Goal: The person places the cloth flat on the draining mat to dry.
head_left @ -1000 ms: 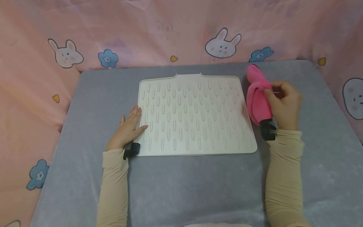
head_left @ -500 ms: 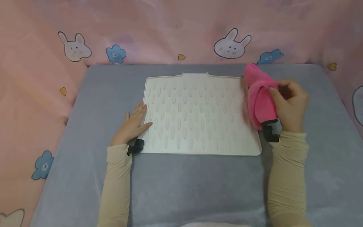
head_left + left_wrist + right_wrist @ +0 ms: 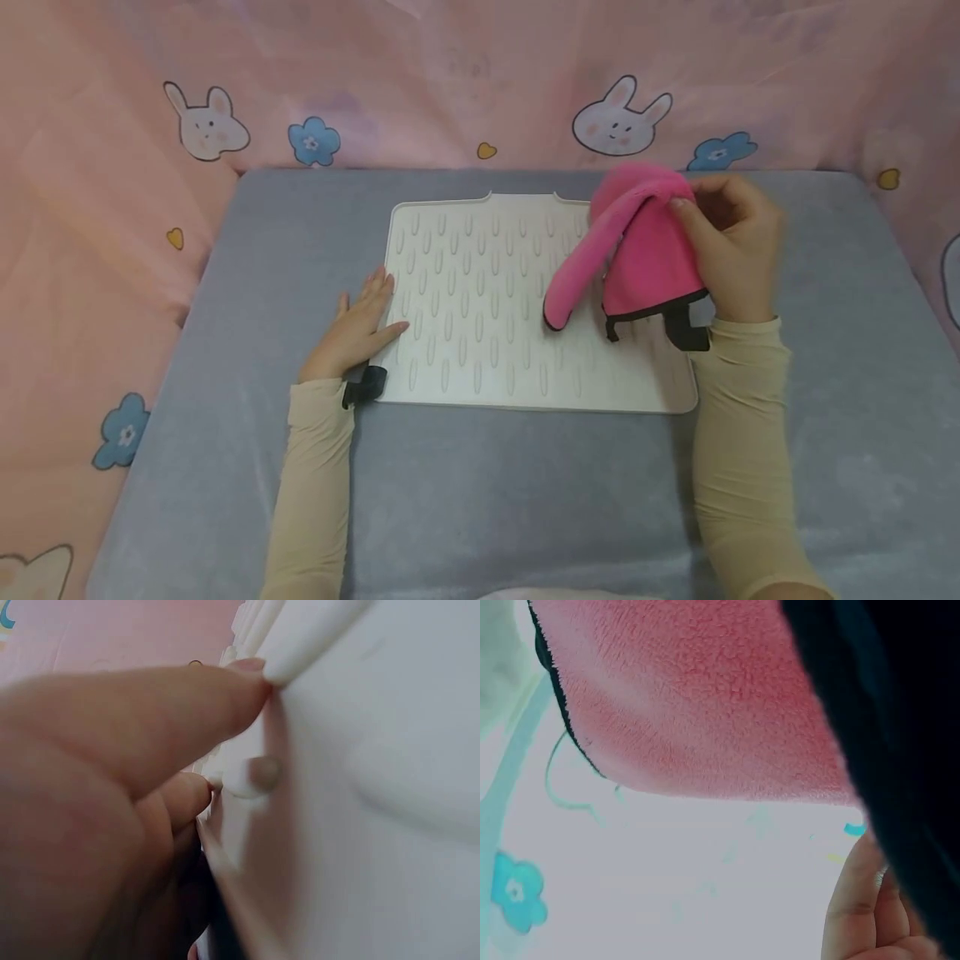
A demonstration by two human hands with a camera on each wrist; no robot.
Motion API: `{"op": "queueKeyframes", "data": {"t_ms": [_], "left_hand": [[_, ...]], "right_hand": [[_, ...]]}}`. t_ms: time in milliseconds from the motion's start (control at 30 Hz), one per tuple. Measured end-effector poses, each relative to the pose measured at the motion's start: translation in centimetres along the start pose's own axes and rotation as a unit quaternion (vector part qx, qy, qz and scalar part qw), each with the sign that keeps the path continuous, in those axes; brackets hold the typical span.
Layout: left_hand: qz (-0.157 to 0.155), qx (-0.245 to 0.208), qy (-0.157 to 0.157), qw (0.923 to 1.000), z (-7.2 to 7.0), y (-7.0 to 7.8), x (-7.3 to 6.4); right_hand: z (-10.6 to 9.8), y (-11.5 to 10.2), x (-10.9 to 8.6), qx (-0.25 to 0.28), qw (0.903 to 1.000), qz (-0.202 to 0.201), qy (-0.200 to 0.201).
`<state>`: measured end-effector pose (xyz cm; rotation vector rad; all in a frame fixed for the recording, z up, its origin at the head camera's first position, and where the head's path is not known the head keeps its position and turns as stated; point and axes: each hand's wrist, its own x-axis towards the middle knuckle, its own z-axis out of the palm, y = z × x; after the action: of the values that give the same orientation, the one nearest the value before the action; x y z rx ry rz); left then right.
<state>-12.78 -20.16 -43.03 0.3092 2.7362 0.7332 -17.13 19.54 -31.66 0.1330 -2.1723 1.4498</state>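
Right hand [image 3: 738, 242] pinches pink cloth [image 3: 654, 262], likely light and limp, best held at the bunched fold nearest it; left hand [image 3: 352, 332], fingers extended, rests on white mat [image 3: 480, 385].

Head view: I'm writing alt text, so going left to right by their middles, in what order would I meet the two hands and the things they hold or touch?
Left hand → white board → pink cloth → right hand.

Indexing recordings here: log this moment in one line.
left hand touches left edge of white mat | right hand pinches pink cloth | pink cloth hangs over white mat
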Motion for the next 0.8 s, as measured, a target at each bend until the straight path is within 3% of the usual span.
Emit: {"op": "queueKeyframes", "data": {"t_ms": [533,667,800], "left_hand": [[0.006,0.001,0.007,1.0000,0.1,0.2,0.0],[0.004,0.000,0.007,1.0000,0.1,0.3,0.0],[0.000,0.001,0.007,1.0000,0.0,0.2,0.1]], "right_hand": [[4.3,-4.0,-0.2,0.040,0.9925,-0.088,-0.075],[5.0,-4.3,-0.5,0.039,0.9882,-0.115,-0.093],[5.6,-3.5,-1.2,0.037,0.9825,-0.122,-0.136]]}}
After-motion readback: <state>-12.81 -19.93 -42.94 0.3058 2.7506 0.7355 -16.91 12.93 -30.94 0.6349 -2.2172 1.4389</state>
